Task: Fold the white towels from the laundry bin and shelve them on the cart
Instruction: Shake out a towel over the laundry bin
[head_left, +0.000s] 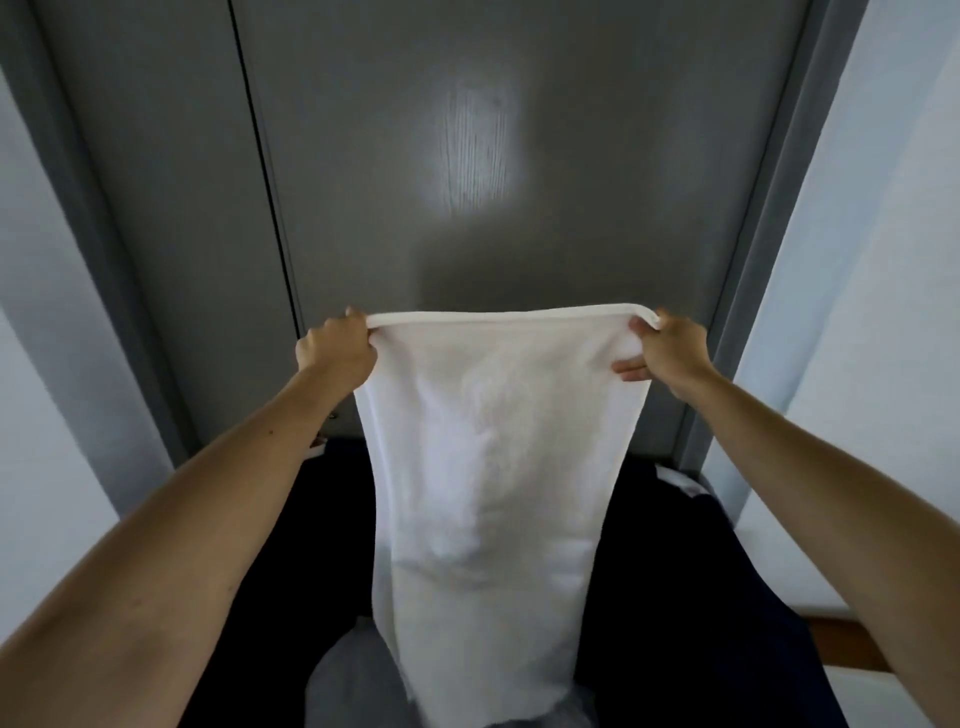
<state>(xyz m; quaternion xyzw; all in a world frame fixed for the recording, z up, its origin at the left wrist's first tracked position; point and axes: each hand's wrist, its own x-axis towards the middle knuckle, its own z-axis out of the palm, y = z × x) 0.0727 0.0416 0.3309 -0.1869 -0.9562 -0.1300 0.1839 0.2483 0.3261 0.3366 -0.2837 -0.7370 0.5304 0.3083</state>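
- Two bare forearms reach forward from the lower corners of the view, one on each side
- At the bottom edge, between the arms, lies a crumpled pale heap of cloth (337, 686), blurred and partly behind the towel's hanging end
- A dark, nearly black mass (675, 597) fills the lower middle; whether it is the laundry bin cannot be told
- A white towel (493, 467) is held up in the air, spread flat, its top hem stretched level between the two hands and its length hanging straight down in front of the dark mass
- The left grip (337, 351), a bare hand, has its fingers curled round the towel's top left corner
- The right grip (670, 353), also a bare hand, pinches the top right corner
- A small scrap of white fabric (680, 480) shows at the far right of the dark mass
- Behind everything stands a grey door (467, 156) with a bright patch of light on it, with pale walls (883, 312) on both sides
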